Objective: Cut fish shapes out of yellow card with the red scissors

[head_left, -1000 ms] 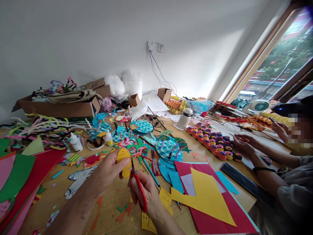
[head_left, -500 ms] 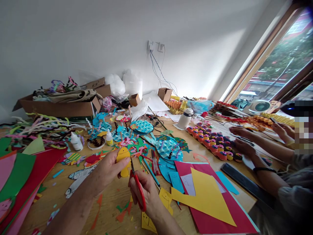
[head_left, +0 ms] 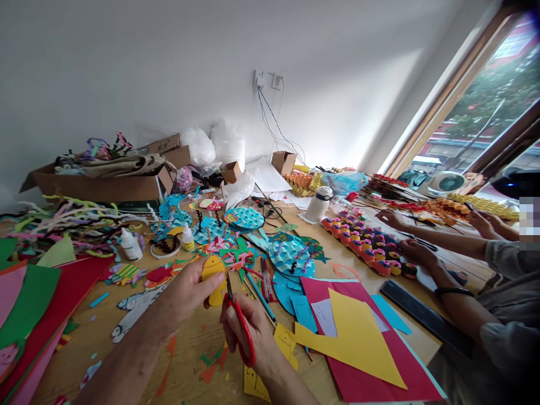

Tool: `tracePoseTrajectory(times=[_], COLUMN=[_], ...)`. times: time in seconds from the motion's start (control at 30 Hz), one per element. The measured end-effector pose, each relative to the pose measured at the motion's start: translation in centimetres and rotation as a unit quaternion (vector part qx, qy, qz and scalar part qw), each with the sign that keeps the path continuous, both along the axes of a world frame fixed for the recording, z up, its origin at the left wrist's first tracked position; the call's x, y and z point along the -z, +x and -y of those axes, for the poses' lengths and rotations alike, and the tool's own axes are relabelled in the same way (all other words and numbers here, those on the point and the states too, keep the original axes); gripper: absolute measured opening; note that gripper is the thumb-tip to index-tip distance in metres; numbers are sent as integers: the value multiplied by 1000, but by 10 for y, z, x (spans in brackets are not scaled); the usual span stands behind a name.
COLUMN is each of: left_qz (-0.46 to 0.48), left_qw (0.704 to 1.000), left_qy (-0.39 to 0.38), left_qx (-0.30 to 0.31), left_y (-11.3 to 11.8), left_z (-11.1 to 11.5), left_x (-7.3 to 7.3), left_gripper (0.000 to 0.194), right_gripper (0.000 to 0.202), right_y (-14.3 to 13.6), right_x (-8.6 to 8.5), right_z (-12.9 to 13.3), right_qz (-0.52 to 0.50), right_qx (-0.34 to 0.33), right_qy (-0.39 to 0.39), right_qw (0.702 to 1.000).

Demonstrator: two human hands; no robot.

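Between the thumb and fingers of my left hand (head_left: 192, 289) is a yellow paper fish cutout (head_left: 214, 271), with dark drawn lines near its top. My right hand (head_left: 248, 329) grips red-handled scissors (head_left: 243, 332), their dark blades upright against the right edge of the cutout. Below and right of my right hand lie yellow paper pieces with drawn faces (head_left: 287, 344). A large yellow paper sheet (head_left: 363, 337) rests on red paper (head_left: 415, 374) farther right. Paper scraps (head_left: 213, 360) are scattered under my hands.
Glue bottles (head_left: 130, 246), paper fish and blue woven paper discs (head_left: 291, 256) crowd the middle. Pipe cleaners and a cardboard box (head_left: 101, 188) stand at the left. A white bottle (head_left: 319, 205) stands farther back. On the right, another person's hands (head_left: 417, 253) work by a painted egg carton (head_left: 367, 247).
The scissors' handles have shifted slightly right and down, while my left hand and the cutout stay nearly still. The other person's far hand has moved left over the table.
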State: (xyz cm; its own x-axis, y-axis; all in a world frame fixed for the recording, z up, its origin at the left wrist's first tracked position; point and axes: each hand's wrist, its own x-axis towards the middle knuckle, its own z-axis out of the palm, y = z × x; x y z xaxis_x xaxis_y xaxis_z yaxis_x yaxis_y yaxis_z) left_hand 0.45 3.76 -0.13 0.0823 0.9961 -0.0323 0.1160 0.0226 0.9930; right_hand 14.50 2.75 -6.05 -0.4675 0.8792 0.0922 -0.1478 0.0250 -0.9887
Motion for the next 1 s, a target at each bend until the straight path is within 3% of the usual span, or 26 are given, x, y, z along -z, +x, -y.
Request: tracePoseTrajectory(times=[0.53, 0.77, 1.0], left_qz=[23, 55, 26], left_qw=[999, 998, 1000], left_qy=[-2, -13, 6], left_qx=[27, 27, 5], left_y=[-4, -2, -3], left_z=[0, 0, -1], left_x=[6, 3, 5], left_gripper=[20, 20, 17], right_gripper=[49, 50, 45], right_y=[-1, -1, 1], right_x=[-12, -4, 3], right_z=[2, 0, -5], right_qz=[24, -5, -47], right_qx=[29, 10, 25], right_qy=[-7, -4, -1], right_qw=[999, 1000, 999])
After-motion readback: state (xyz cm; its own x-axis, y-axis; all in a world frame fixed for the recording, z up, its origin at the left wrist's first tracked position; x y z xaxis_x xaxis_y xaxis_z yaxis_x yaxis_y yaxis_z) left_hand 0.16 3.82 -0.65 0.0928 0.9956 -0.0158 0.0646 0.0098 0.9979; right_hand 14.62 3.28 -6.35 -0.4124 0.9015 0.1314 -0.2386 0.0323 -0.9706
